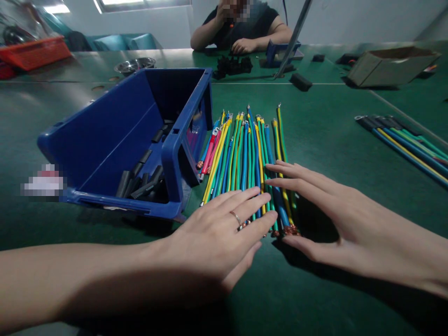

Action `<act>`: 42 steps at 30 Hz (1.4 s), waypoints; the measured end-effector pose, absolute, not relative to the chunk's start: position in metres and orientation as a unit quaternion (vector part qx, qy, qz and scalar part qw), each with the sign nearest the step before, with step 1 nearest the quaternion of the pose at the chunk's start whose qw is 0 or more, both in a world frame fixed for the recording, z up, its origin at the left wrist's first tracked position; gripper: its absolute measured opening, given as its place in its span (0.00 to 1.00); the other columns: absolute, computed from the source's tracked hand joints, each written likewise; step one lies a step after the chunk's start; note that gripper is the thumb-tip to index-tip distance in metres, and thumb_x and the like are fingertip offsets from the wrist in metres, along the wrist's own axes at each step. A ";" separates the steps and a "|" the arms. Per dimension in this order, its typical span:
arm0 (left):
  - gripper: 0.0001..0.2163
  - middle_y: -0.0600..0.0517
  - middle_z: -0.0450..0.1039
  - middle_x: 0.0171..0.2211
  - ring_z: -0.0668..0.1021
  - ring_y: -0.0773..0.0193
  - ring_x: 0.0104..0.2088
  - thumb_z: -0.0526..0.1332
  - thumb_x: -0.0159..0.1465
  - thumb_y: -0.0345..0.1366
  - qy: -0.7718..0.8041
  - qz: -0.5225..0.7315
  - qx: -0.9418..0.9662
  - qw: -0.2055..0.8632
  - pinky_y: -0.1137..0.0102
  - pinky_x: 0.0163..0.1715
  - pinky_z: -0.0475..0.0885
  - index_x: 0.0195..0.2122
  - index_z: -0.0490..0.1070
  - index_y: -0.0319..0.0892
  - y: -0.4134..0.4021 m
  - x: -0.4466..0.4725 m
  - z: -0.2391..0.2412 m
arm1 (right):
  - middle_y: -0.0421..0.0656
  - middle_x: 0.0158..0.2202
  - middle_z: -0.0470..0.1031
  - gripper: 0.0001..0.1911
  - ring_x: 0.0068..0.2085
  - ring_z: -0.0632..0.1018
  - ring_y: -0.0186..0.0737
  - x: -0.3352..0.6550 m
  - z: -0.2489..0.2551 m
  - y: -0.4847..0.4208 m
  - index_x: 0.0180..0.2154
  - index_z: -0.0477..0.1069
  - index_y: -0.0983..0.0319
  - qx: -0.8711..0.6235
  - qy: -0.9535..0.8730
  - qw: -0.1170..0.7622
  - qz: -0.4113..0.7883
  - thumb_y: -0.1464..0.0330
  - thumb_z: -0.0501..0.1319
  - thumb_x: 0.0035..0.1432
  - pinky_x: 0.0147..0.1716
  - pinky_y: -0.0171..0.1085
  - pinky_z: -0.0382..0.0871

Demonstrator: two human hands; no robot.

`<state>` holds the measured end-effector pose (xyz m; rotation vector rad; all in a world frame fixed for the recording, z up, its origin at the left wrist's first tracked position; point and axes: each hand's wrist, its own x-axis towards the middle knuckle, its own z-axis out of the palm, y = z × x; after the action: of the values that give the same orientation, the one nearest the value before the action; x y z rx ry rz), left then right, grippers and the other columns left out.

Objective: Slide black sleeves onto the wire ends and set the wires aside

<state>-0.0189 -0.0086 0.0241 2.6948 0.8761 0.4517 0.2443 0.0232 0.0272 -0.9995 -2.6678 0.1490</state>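
A row of cut cables [241,154] in blue, green-yellow and a few red lies side by side on the green table, with metal lugs at some far ends and bare copper strands at near ends. My left hand [227,224], wearing a ring, rests flat over the near part of the row, fingers stretched out. At the row's right edge is my right hand [325,210], its fingers apart and the thumb close to the copper ends. Left of the cables stands a blue bin [105,126] holding several black sleeve pieces [140,179].
More cables with black ends [402,140] lie at the right. Farther back are a cardboard box [392,70], a black block [300,82], a metal bowl [135,65] and an orange basket [38,52]. A person [245,28] sits across the table.
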 end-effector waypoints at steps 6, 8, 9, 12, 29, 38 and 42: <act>0.19 0.35 0.72 0.66 0.70 0.45 0.70 0.53 0.75 0.30 0.298 0.173 0.930 0.127 0.52 0.69 0.67 0.62 0.74 0.32 -0.008 -0.020 0.023 | 0.52 0.70 0.68 0.25 0.68 0.72 0.58 0.243 0.030 0.026 0.62 0.69 0.55 -0.324 -0.931 0.155 0.067 0.52 0.59 0.69 0.59 0.63 0.75; 0.18 0.35 0.72 0.66 0.70 0.45 0.70 0.53 0.75 0.30 0.296 0.174 0.931 0.127 0.52 0.69 0.67 0.62 0.74 0.32 -0.008 -0.019 0.023 | 0.51 0.67 0.72 0.22 0.68 0.72 0.57 0.242 0.031 0.028 0.57 0.71 0.55 -0.322 -0.926 0.173 0.090 0.52 0.61 0.68 0.59 0.61 0.75; 0.18 0.35 0.72 0.66 0.70 0.45 0.70 0.53 0.75 0.30 0.296 0.172 0.931 0.128 0.52 0.69 0.66 0.62 0.74 0.32 -0.007 -0.019 0.024 | 0.49 0.65 0.75 0.21 0.68 0.72 0.56 0.242 0.031 0.029 0.55 0.72 0.54 -0.324 -0.922 0.185 0.105 0.51 0.61 0.67 0.59 0.60 0.75; 0.19 0.34 0.71 0.66 0.70 0.45 0.70 0.53 0.75 0.30 0.298 0.165 0.931 0.130 0.53 0.69 0.66 0.62 0.74 0.32 -0.007 -0.019 0.024 | 0.43 0.60 0.80 0.18 0.68 0.72 0.54 0.243 0.032 0.031 0.51 0.74 0.51 -0.335 -0.904 0.218 0.149 0.50 0.64 0.65 0.58 0.55 0.77; 0.18 0.33 0.70 0.67 0.68 0.42 0.71 0.54 0.76 0.31 0.286 0.162 0.936 0.126 0.49 0.69 0.67 0.62 0.73 0.32 -0.009 -0.021 0.024 | 0.49 0.55 0.73 0.29 0.53 0.81 0.45 0.236 0.022 0.027 0.59 0.65 0.56 -0.345 -0.900 0.241 0.117 0.49 0.66 0.64 0.49 0.40 0.79; 0.18 0.31 0.70 0.66 0.70 0.43 0.70 0.53 0.76 0.31 0.280 0.172 0.937 0.118 0.50 0.69 0.66 0.62 0.73 0.30 -0.008 -0.021 0.022 | 0.50 0.54 0.79 0.32 0.52 0.82 0.49 0.237 0.024 0.027 0.60 0.66 0.59 -0.326 -0.913 0.216 0.116 0.48 0.65 0.64 0.48 0.43 0.80; 0.18 0.32 0.69 0.67 0.67 0.44 0.71 0.53 0.75 0.30 0.282 0.166 0.937 0.127 0.51 0.70 0.65 0.63 0.71 0.31 -0.008 -0.020 0.023 | 0.51 0.52 0.80 0.22 0.52 0.82 0.51 0.234 0.029 0.028 0.57 0.76 0.58 -0.304 -0.919 0.229 0.107 0.54 0.64 0.67 0.46 0.46 0.80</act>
<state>-0.0202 -0.0076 0.0226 2.7262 0.8205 0.4821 0.2343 0.0276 0.0294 -0.8376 -2.5288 0.2947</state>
